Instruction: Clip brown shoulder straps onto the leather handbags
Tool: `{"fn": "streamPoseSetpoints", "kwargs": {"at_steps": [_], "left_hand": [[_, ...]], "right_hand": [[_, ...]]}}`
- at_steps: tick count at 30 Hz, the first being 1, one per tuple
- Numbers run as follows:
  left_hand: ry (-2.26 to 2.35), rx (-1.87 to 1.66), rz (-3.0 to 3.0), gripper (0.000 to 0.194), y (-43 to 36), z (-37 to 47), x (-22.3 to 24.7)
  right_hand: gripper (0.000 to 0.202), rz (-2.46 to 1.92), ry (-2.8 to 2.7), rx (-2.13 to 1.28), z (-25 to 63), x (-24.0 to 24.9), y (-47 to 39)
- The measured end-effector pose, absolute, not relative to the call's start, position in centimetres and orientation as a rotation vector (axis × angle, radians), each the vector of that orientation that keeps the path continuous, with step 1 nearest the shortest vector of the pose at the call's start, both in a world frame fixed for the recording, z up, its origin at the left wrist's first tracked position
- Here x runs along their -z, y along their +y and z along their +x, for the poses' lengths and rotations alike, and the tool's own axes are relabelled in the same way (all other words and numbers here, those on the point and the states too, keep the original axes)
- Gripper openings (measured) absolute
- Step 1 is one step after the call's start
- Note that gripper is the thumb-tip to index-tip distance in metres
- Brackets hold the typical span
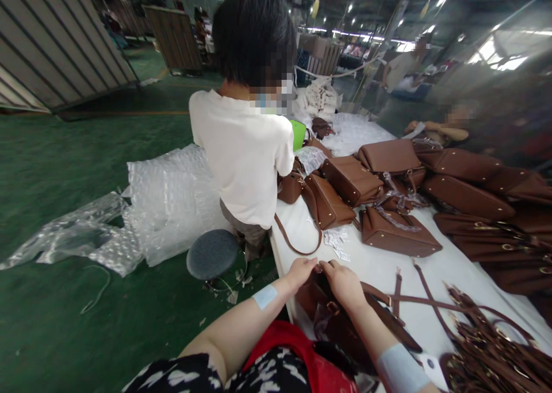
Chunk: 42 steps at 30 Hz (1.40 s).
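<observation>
A dark brown leather handbag (317,301) stands at the near edge of the white table, close against my body, with a gold ring on its side. My left hand (303,271) pinches at the bag's far top end with closed fingers. Right beside it, my right hand (344,281) is also closed on that end, fingertips almost meeting the left ones. The exact part between the fingertips is too small to make out. A brown strap (379,292) runs along the table by my right wrist.
More brown handbags (401,232) cover the table's far and right parts. Loose brown straps (483,347) with metal clasps lie piled at right. A co-worker in a white shirt (241,146) stands ahead left, near a round stool (213,254) and bubble wrap (168,203).
</observation>
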<state>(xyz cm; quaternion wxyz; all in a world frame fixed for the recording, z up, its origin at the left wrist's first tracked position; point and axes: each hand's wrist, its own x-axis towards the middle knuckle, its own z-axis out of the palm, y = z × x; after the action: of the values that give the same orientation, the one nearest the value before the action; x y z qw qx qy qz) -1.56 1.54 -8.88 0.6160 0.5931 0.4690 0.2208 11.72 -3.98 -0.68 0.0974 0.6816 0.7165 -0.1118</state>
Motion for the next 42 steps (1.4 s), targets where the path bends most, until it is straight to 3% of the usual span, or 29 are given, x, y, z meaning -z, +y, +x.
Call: {"fn": "streamPoseSetpoints", "kwargs": {"at_steps": [9,16,28,42], "left_hand": [[1.12,-0.456,1.239,0.038,1.6,-1.0,8.6],[1.13,-0.494,1.468,0.028,1.9,-1.6,7.6],[1.154,-0.443,1.766,0.007,1.6,-1.9,6.7],[1.134,-0.465,1.926,0.009,0.4,-2.6,6.2]], "right_hand": [[0.023,2.237,2.171,0.626,12.0,1.3,-3.8],[0.036,2.417,1.95,0.743,12.0,0.6,-3.2],[0.035,2.204,1.96,0.679,11.9,0.3,-3.0],[0.041,2.049,2.025,0.771,12.5,0.8,-1.8]]}}
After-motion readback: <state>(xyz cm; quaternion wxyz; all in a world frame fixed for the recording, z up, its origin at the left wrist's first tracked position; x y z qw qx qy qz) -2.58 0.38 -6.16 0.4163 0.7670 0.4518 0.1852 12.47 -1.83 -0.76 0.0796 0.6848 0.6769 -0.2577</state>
